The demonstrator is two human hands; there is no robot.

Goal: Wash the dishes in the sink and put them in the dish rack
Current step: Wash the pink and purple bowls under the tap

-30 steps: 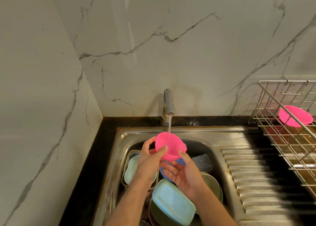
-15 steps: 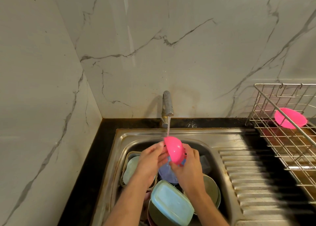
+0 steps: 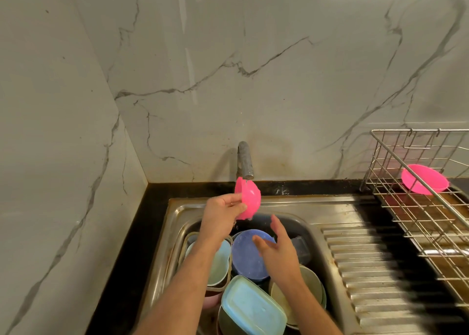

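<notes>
My left hand pinches the glossy round pink plastic bowl on edge under the steel tap, far over the sink; my right hand hovers, fingers spread wide.

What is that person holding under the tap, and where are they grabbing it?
The left hand holds a pink bowl by its rim. The right hand holds nothing.

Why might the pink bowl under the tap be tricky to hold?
The pink bowl looks wet, so probably slippery. Only the left hand pinches its rim, so it could twist loose. It seems thin plastic, likely light and unlikely to break if dropped.
</notes>
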